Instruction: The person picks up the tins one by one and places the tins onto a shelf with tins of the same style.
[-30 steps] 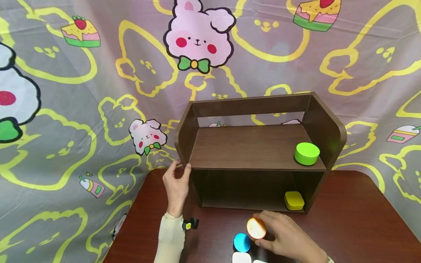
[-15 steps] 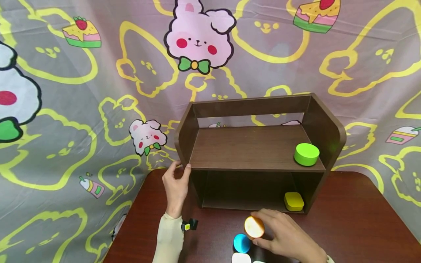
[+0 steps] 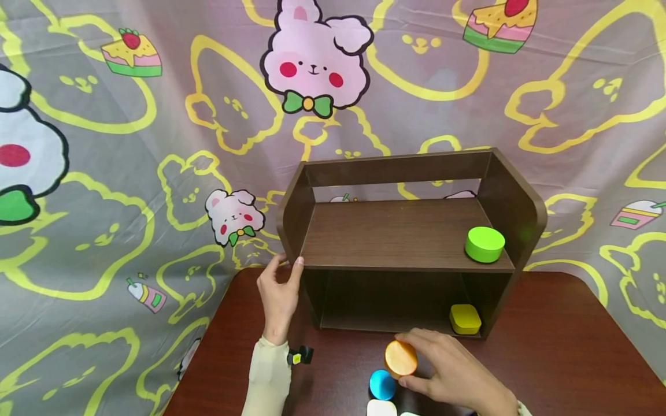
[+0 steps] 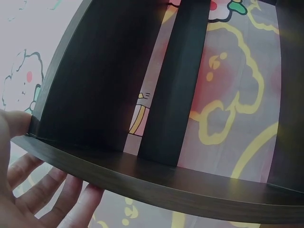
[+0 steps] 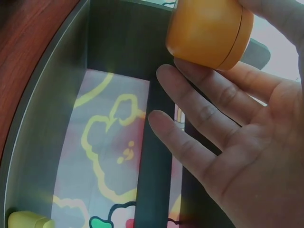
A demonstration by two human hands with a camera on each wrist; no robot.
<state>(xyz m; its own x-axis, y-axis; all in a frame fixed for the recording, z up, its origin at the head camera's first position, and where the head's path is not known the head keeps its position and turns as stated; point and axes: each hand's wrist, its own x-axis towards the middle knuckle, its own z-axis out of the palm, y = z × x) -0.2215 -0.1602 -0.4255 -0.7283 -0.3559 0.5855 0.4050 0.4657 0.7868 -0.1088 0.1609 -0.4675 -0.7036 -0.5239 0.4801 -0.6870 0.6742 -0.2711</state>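
Note:
My right hand (image 3: 450, 367) pinches an orange round container (image 3: 401, 359) between thumb and fingers, above the table in front of the shelf. In the right wrist view a seam near one end of the orange container (image 5: 209, 31) marks its lid, and the lower fingers spread away from it. My left hand (image 3: 281, 289) grips the dark brown two-tier shelf (image 3: 395, 231) at its left side, level with the middle board. From the left wrist view, the left thumb (image 4: 16, 123) lies on one side of the board's corner and the fingers on the other.
A green round container (image 3: 485, 244) sits at the right of the upper tier. Below it, a yellow squarish container (image 3: 465, 319) stands in the lower tier. A blue round container (image 3: 382, 385) and a white one (image 3: 381, 408) are on the table (image 3: 567, 346). A patterned cloth (image 3: 416, 121) hangs behind.
My right hand has shifted slightly left and up with the orange container, and the bright glare on its top has faded. The left hand keeps its grip on the shelf.

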